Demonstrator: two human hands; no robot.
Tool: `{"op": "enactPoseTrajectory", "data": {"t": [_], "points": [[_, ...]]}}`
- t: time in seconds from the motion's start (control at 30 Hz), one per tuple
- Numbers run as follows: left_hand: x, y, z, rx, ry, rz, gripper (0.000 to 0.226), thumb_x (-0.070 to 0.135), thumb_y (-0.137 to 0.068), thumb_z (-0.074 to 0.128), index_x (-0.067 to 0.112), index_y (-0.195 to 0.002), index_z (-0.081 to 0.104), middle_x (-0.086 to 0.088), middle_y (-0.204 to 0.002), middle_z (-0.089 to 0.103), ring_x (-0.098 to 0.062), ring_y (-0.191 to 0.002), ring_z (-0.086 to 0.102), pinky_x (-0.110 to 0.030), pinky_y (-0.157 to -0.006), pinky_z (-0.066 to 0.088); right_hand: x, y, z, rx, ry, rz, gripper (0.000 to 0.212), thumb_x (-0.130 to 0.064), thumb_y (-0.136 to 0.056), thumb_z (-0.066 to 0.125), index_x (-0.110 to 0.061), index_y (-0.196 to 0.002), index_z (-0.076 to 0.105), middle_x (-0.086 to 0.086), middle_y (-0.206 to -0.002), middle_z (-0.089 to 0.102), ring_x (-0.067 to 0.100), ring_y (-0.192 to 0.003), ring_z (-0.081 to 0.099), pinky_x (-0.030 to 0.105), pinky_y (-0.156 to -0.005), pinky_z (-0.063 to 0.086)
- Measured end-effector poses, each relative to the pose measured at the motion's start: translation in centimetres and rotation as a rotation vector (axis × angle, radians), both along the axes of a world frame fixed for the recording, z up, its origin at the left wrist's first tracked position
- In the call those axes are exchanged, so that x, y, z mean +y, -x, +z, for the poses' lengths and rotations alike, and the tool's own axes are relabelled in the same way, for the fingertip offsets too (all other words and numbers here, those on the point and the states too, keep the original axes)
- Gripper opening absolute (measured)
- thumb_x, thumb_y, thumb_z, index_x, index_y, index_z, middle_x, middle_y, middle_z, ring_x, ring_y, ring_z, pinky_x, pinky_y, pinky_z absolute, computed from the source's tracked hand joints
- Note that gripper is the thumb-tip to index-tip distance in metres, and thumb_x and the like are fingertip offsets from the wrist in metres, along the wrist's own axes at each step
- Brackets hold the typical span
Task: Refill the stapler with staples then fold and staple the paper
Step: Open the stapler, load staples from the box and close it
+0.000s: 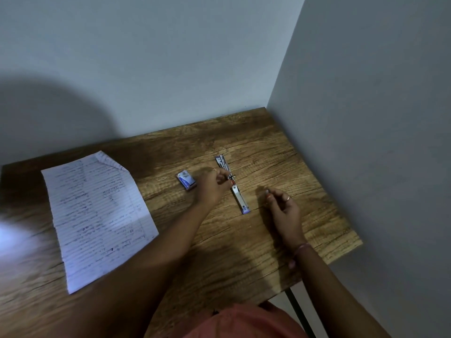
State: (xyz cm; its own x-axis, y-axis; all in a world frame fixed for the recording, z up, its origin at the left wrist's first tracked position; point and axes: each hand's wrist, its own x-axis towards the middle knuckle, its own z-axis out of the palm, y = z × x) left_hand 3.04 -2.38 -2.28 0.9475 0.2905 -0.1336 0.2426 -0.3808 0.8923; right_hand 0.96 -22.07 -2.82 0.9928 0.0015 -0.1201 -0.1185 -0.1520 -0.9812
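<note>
Stapler (233, 182) lies swung fully open on the wooden table (280, 152). Left hand (214, 185) pinches its hinge. Right hand (283, 203) hovers beside it, fingers loosely curled; contents undeterminable. Staple box (186, 179) sits left; handwritten paper (97, 215) lies flat, farther left.

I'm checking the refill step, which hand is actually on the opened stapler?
The left hand: its fingertips pinch the opened stapler at its hinge. The right hand is beside it, touching nothing.
</note>
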Motion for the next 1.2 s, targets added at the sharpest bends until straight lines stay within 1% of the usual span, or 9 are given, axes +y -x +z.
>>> {"op": "enactPoseTrajectory", "data": {"t": [0.2,0.37,0.5,0.6,0.67,0.77,1.0,1.1,1.2], "points": [[-1.2,0.1,-0.4,-0.047,-0.034,0.091,0.014,0.012,-0.083,0.071,0.008,-0.096,0.070,-0.008,-0.096,0.072,-0.014,-0.084,0.065,-0.025,-0.073,0.049,0.5,0.0,-0.3,0.027,-0.052,-0.046,0.015,-0.002,-0.087,0.063,-0.011,-0.099,0.068,0.008,-0.092,0.069,0.015,-0.085,0.061,0.026,-0.081,0.052],[-1.4,0.2,-0.5,-0.069,0.025,0.106,0.007,0.008,-0.085,0.067,0.005,-0.092,0.068,-0.012,-0.094,0.072,-0.023,-0.089,0.067,-0.031,-0.079,0.051,0.2,-0.3,-0.3,0.029,-0.075,-0.050,0.015,-0.001,-0.086,0.065,-0.004,-0.100,0.068,0.009,-0.087,0.070,0.014,-0.079,0.062,0.024,-0.075,0.054],[-0.8,0.8,0.2,-0.078,0.356,0.081,0.011,0.010,-0.090,0.061,0.019,-0.084,0.060,-0.003,-0.092,0.069,-0.017,-0.087,0.064,-0.020,-0.074,0.049,0.2,-0.4,-0.3,0.072,-0.165,-0.063,0.013,-0.002,-0.086,0.065,-0.007,-0.098,0.067,-0.001,-0.077,0.069,0.009,-0.073,0.067,0.022,-0.062,0.057],[-0.3,1.3,1.1,-0.062,0.822,0.044,0.011,0.007,-0.093,0.055,0.017,-0.090,0.058,-0.006,-0.103,0.068,-0.029,-0.094,0.068,-0.042,-0.079,0.055,0.1,-0.5,-0.3,0.077,-0.226,-0.073,0.017,-0.001,-0.089,0.061,-0.011,-0.101,0.067,-0.005,-0.079,0.068,0.009,-0.077,0.067,0.023,-0.065,0.057],[0.1,1.4,2.1,-0.027,0.957,0.011,0.009,0.006,-0.093,0.055,0.013,-0.093,0.058,-0.007,-0.105,0.070,-0.029,-0.090,0.071,-0.041,-0.069,0.060,-0.1,-0.5,-0.2,0.084,-0.260,-0.065,0.020,0.000,-0.089,0.059,-0.008,-0.106,0.067,0.003,-0.091,0.070,0.011,-0.084,0.068,0.024,-0.071,0.058],[0.6,1.7,3.6,0.004,0.961,-0.032,0.008,0.005,-0.089,0.060,0.011,-0.094,0.063,-0.007,-0.099,0.073,-0.027,-0.083,0.073,-0.031,-0.061,0.060,-0.3,-0.4,0.4,0.081,-0.283,-0.044,0.018,0.001,-0.089,0.059,-0.004,-0.104,0.067,0.014,-0.095,0.072,0.017,-0.085,0.070,0.029,-0.077,0.058],[2.3,2.2,7.3,0.084,0.897,-0.233,0.017,-0.002,-0.083,0.064,0.006,-0.097,0.069,-0.014,-0.088,0.075,-0.021,-0.077,0.074,-0.021,-0.062,0.058,0.5,-1.5,5.7,-0.061,-0.490,0.017,0.014,0.006,-0.088,0.058,-0.006,-0.092,0.063,0.007,-0.076,0.073,0.019,-0.078,0.073,0.026,-0.068,0.057],[2.6,2.2,8.8,0.123,0.879,-0.349,0.034,-0.001,-0.073,0.069,0.005,-0.107,0.066,-0.017,-0.095,0.074,-0.022,-0.083,0.073,-0.020,-0.065,0.058,0.6,-2.3,8.6,-0.173,-0.452,0.104,0.016,0.006,-0.086,0.060,-0.009,-0.093,0.063,0.008,-0.078,0.074,0.020,-0.082,0.073,0.027,-0.069,0.057],[2.8,2.1,10.4,0.150,0.782,-0.430,0.039,-0.007,-0.075,0.068,0.007,-0.111,0.065,-0.013,-0.105,0.073,-0.023,-0.084,0.073,-0.020,-0.062,0.058,0.8,-3.1,11.4,-0.314,-0.286,0.200,0.019,-0.003,-0.082,0.067,-0.018,-0.094,0.068,0.003,-0.083,0.075,0.017,-0.082,0.071,0.028,-0.071,0.057]]}}
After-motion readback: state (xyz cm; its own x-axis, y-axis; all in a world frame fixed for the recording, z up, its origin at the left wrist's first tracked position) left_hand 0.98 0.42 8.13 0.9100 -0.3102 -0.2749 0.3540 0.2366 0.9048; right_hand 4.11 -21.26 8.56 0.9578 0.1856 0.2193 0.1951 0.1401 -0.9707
